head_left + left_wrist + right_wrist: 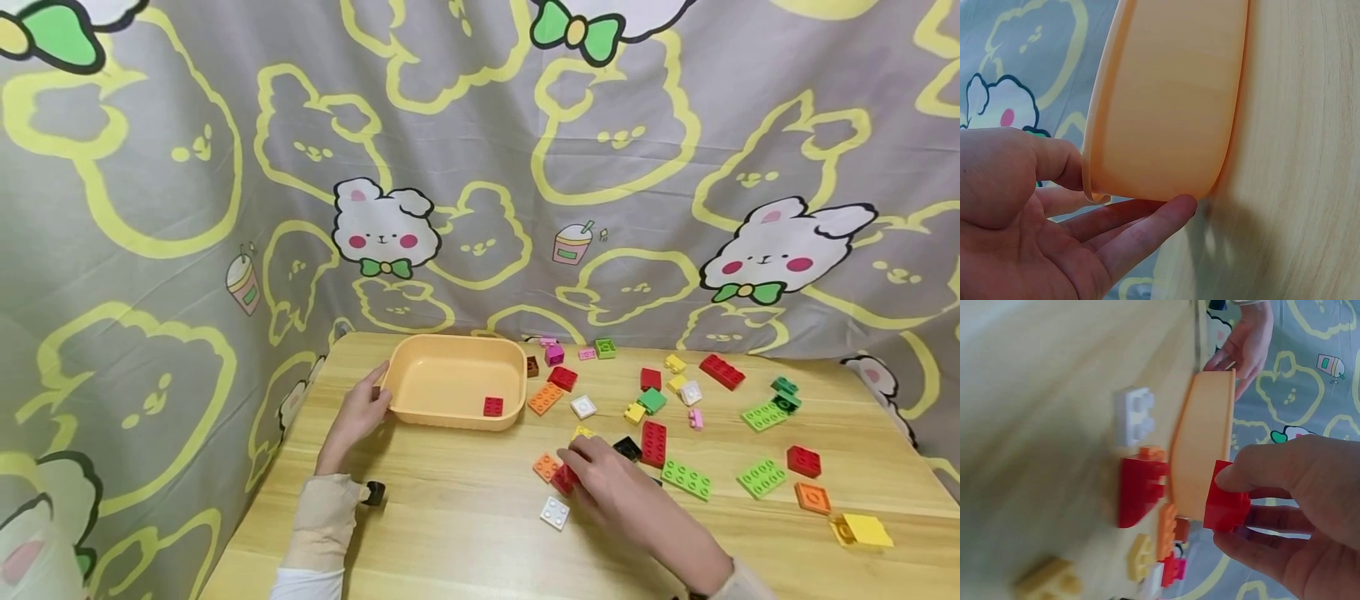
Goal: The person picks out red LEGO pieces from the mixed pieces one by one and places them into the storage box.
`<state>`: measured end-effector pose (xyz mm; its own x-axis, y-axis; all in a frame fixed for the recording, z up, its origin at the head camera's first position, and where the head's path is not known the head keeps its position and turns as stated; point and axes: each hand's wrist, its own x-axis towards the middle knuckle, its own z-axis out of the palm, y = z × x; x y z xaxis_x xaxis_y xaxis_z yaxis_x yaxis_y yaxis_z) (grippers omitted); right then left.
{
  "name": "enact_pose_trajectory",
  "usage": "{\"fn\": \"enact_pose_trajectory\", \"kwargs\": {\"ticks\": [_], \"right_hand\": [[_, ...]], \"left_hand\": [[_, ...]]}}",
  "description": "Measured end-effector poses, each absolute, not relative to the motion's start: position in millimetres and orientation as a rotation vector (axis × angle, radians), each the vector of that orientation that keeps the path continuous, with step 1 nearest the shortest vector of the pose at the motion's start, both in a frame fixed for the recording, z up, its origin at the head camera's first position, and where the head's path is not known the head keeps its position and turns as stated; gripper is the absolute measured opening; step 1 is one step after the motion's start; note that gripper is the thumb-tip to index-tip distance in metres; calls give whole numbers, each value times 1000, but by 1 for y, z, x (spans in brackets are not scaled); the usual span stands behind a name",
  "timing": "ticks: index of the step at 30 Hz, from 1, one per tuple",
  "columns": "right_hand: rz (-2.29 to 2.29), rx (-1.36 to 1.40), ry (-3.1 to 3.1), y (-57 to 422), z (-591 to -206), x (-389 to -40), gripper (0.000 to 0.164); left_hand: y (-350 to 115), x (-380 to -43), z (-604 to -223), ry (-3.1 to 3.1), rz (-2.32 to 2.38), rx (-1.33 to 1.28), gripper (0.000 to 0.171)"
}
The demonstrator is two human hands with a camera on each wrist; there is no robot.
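My left hand (363,412) grips the left end of a shallow peach-orange plastic tray (442,419), thumb over the rim and fingers against the outside wall, as the left wrist view shows. Inside the tray lies one red toy brick (492,407), near its right front corner. My right hand (603,479) pinches another red brick (1227,499) between thumb and fingers, held above the table; the hand hides it in the head view. Below that hand a further red brick (1140,490) stands on the table, beside a flat orange brick (547,467) and a white one (555,512).
Many loose bricks spread over the wooden table (450,517) right of the tray, among them a long red brick (654,443), a lime green brick (686,480) and a yellow piece (862,531). A patterned grey cloth (480,150) hangs behind and to the left.
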<state>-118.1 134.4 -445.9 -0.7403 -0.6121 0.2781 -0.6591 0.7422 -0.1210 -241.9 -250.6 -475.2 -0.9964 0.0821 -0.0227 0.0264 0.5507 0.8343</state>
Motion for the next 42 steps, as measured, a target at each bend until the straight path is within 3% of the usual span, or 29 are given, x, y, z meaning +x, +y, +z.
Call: {"fn": "enact_pose_trajectory", "kwargs": {"ticks": [10, 16, 22, 27, 42], "right_hand": [[307, 1067, -2668, 100, -421, -158, 36], [347, 1140, -2614, 70, -420, -177, 23], [408, 1172, -2663, 45, -415, -207, 27], [432, 1193, -2717, 29, -412, -232, 22], [378, 1247, -2814, -17, -427, -275, 8]], "left_hand": [[-254, -241, -479, 2736, 1437, 113, 59], [-253, -238, -481, 2748, 1407, 116, 59], [-251, -238, -478, 2746, 1422, 113, 59], [-250, -240, -477, 2751, 1422, 113, 59], [-252, -240, -477, 2778, 1417, 146, 58]]}}
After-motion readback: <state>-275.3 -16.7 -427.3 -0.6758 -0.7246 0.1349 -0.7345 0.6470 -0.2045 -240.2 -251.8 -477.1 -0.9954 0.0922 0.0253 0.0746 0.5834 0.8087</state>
